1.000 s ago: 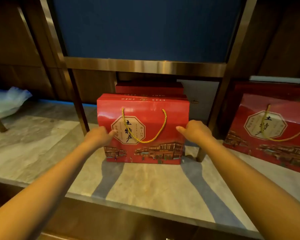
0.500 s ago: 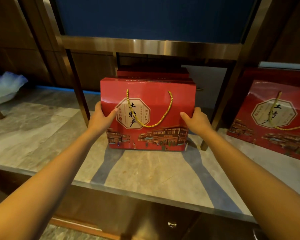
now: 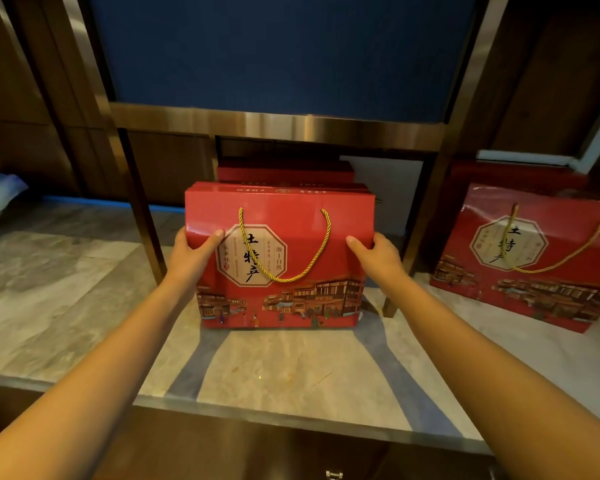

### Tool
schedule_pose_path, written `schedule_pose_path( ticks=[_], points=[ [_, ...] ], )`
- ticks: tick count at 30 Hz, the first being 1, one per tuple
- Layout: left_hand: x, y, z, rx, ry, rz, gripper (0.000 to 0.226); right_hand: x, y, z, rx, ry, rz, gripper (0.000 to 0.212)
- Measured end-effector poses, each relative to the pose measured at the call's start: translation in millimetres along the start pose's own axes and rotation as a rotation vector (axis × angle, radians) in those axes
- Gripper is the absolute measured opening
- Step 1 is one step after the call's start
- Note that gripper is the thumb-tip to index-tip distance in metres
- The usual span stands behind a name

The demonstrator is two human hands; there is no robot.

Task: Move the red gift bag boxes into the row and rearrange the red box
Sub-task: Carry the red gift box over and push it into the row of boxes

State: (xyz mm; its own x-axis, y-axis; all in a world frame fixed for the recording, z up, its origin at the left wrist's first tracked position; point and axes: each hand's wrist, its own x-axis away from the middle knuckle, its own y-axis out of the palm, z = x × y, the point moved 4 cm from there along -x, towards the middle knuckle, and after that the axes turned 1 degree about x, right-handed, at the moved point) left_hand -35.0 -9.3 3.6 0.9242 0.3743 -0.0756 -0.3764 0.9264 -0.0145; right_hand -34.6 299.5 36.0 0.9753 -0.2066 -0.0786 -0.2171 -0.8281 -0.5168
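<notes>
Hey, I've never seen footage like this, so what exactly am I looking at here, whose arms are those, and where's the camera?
There is no machine here. The camera sits on a person's head and looks forward and down, so the two bare arms are theirs. The left hand and right hand grip the two sides of a red gift box with a gold rope handle. It stands on a marble ledge, between the legs of a metal frame. More red boxes stand behind it, and a matching gift box leans to the right.
</notes>
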Motion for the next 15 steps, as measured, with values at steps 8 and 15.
schedule_pose_path(
  ticks=[8, 15],
  points=[
    [19.3, 8.5, 28.9, 0.128, -0.01, -0.028, 0.066, 31.7, -42.6, -4.0, -0.038, 0.018, 0.046, 0.044],
    [65.0, 34.0, 57.8, 0.176, 0.041, -0.075, 0.032, 67.2, -96.7, 8.6, -0.148, 0.029, 0.047, 0.039]
  ],
)
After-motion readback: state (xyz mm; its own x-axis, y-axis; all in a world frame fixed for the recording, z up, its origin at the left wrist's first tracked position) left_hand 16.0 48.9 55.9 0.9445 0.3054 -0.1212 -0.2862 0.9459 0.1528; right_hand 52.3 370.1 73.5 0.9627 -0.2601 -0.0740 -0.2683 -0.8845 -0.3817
